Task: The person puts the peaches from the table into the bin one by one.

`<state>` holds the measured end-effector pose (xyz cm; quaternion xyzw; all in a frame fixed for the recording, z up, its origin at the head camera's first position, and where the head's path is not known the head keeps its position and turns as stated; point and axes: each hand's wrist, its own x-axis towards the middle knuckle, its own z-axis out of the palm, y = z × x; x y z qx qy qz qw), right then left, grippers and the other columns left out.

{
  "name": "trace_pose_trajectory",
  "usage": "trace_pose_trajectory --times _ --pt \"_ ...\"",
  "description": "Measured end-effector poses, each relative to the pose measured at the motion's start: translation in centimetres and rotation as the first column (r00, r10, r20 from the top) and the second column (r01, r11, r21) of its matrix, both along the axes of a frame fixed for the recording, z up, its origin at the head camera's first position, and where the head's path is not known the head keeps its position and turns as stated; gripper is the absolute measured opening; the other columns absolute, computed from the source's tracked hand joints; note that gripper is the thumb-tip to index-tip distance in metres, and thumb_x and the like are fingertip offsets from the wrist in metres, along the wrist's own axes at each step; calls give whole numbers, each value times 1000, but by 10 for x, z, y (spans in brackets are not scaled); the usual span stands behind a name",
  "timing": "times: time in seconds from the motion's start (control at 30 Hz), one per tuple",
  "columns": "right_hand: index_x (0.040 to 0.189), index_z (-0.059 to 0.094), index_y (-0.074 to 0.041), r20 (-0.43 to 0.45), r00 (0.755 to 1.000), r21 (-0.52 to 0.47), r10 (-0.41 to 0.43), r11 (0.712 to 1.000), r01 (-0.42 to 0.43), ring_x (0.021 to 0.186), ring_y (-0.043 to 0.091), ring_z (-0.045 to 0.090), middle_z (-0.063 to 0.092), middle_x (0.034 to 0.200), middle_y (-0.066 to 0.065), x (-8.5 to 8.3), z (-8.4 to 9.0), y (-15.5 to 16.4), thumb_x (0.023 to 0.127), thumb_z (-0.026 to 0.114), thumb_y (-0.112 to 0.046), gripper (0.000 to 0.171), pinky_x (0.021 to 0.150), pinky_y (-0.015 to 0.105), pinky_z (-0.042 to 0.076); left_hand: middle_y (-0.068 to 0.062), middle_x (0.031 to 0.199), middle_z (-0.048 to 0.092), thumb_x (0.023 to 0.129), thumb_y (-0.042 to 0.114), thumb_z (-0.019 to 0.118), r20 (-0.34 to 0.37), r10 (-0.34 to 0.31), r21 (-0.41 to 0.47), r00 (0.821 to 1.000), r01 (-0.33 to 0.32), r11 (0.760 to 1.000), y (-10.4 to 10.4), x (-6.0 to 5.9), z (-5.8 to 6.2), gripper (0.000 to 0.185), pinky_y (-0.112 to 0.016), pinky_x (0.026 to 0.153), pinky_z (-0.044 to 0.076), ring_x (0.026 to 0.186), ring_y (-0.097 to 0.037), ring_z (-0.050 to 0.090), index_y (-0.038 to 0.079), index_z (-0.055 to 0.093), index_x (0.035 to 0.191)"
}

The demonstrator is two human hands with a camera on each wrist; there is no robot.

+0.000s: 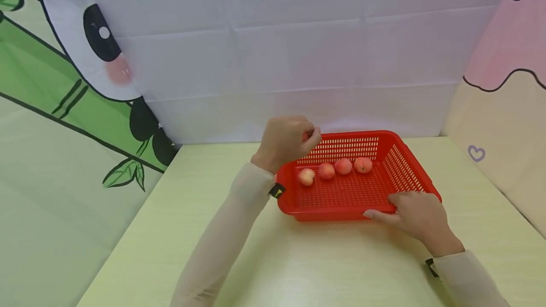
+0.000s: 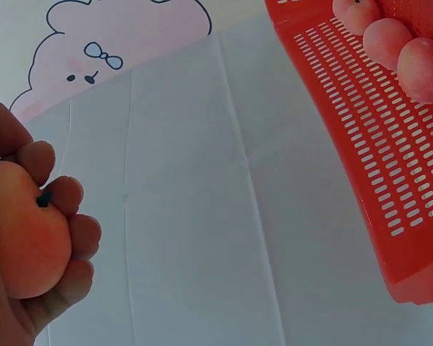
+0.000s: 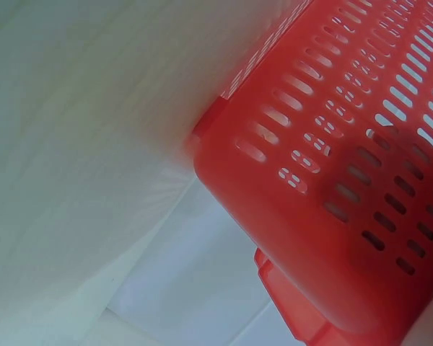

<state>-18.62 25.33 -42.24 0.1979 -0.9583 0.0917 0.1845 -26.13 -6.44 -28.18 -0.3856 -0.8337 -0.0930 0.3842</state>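
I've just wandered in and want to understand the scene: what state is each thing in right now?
Red slotted basket: open-topped, upright on the table.
Four basket peaches: loose, in a rough row on its floor.
Fifth peach: held, stem showing.
Left hand: raised, curled round that peach.
Right hand: gripping the basket's near right rim.
Printed backdrop: hanging, creased.

1. No words, brands or numbers are being shown legibly in any of the three views.
2. A small yellow mark (image 1: 278,193) is being borne by the black band (image 1: 273,189) at the left wrist, but it is being shown too small to be read.
3. A plain heart sign (image 1: 476,153), outlined in purple, is being displayed on the cream part of the printed backdrop (image 1: 495,122), at the right of the head view.
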Motion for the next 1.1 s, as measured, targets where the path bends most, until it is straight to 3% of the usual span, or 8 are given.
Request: trace_pose_trajectory --times 0.13,0.4,0.5,0.57,0.63,0.73,0.93,1.1 --pt "60 37 -23 1 1000 -1 -3 1000 3 50 9 33 31 53 -10 0 -1 1 83 72 -77 69 48 29 28 7 56 36 96 16 63 6 6 -23 1000 -6 1000 12 -6 3 46 -21 50 23 53 -9 32 18 43 54" --pt "59 36 -23 -20 1000 4 6 1000 -6 49 9 32 30 53 -10 0 -1 1 84 72 -76 69 47 29 27 9 57 36 97 21 63 126 20 -78 992 -10 997 37 -18 4 45 -21 53 25 57 -9 34 21 43 57" --pt "59 36 -23 -18 1000 4 4 1000 -4 49 9 32 31 53 -10 0 -1 1 84 72 -77 69 47 29 28 9 58 36 97 23 63 177 35 -98 984 -18 995 44 -25 0 44 -22 54 25 59 -9 35 21 44 58" --pt "60 37 -23 -17 1000 4 3 1000 -3 50 10 33 31 53 -10 0 -1 1 84 72 -77 69 48 29 28 8 59 39 97 23 64 247 41 -112 968 -14 994 48 -31 -4 41 -22 55 27 61 -9 37 20 47 60" --pt "60 37 -23 -17 1000 6 2 1000 -2 50 9 33 31 53 -10 0 -2 1 84 71 -78 69 48 29 29 8 62 44 97 24 65 328 46 -131 943 -3 991 50 -36 -9 34 -21 58 32 65 -9 43 19 53 65" --pt "60 37 -24 -13 1000 10 1 1000 0 50 9 33 31 53 -10 0 -2 1 83 70 -79 69 48 29 29 6 71 55 96 26 67 455 41 -143 889 27 989 53 -42 -16 23 -22 64 41 73 -11 52 18 61 76" --pt "60 37 -23 -11 1000 11 1 1000 -1 50 10 32 32 53 -10 0 -1 1 84 71 -78 69 48 29 28 -1 92 60 97 22 69 615 -22 -132 788 130 983 58 -53 -28 13 -25 79 46 91 -15 54 10 63 97" --pt "60 38 -23 -7 1000 10 -4 1000 4 50 9 32 31 53 -9 0 1 0 84 72 -77 68 49 29 28 -3 114 57 96 10 73 716 -54 -132 696 211 969 67 -57 -33 32 -25 91 46 107 -18 51 5 59 124"
